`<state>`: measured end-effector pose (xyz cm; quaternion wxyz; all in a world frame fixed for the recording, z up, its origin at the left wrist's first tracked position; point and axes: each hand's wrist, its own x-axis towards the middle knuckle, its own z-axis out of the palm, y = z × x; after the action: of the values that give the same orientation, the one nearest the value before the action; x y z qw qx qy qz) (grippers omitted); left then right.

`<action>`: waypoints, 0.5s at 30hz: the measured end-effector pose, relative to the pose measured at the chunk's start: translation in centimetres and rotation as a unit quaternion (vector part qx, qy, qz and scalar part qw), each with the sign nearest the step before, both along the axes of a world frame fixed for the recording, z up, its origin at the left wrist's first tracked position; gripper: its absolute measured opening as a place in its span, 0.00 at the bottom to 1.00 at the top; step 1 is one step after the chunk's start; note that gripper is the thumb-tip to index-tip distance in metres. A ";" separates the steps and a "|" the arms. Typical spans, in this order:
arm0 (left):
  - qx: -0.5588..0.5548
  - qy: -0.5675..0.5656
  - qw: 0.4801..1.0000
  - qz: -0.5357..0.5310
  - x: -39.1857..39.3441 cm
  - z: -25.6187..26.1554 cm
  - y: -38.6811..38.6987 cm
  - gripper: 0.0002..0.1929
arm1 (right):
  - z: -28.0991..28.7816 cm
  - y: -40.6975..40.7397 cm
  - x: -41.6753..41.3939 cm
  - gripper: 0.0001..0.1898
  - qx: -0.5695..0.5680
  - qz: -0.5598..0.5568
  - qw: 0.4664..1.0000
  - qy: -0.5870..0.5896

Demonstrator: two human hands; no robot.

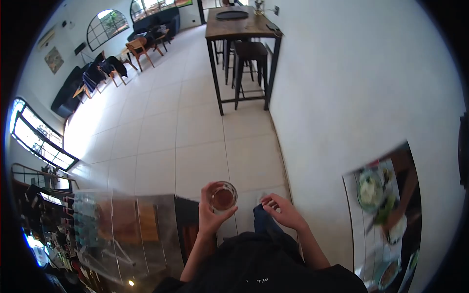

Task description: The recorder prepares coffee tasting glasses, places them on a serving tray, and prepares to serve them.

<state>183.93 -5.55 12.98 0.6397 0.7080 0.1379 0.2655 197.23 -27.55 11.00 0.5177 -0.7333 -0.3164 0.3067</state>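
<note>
My left hand [211,216] is wrapped around a drinking glass [223,196] with a reddish-brown drink in it, held out in front of my body above the tiled floor. To its right, my right hand [282,210] is raised with its fingers loosely curled and apart, and no object shows in it. Below the hands are my dark top and a part of blue trousers [261,219].
Ahead stands a tall wooden table [242,27] with a round black tray [232,15] and a black metal stool [251,51]. A glass-fronted counter [161,205] is at left. The white wall [348,91] at right bears a food picture [381,219]. Chairs [137,47] stand far left.
</note>
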 end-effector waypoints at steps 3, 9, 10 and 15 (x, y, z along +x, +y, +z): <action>0.015 0.008 0.999 0.032 5.2 -0.5 3.8 0.44 | -1.8 4.3 7.5 0.11 -0.039 0.039 0.998 0.025; 0.010 0.033 0.993 0.117 14.7 -1.0 11.5 0.44 | -1.0 15.6 21.7 0.10 -0.004 0.090 0.996 -0.008; 0.011 0.037 0.991 0.126 16.1 -0.7 13.0 0.44 | -0.6 18.1 23.8 0.10 -0.003 0.098 0.995 -0.004; -0.010 0.027 0.981 0.192 22.9 0.3 20.5 0.46 | 2.6 30.2 32.8 0.11 0.042 0.172 0.984 -0.037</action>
<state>206.85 14.96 13.24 0.5798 0.6688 0.2914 0.3629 229.99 2.65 13.59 0.4757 -0.6563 -0.4691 0.3507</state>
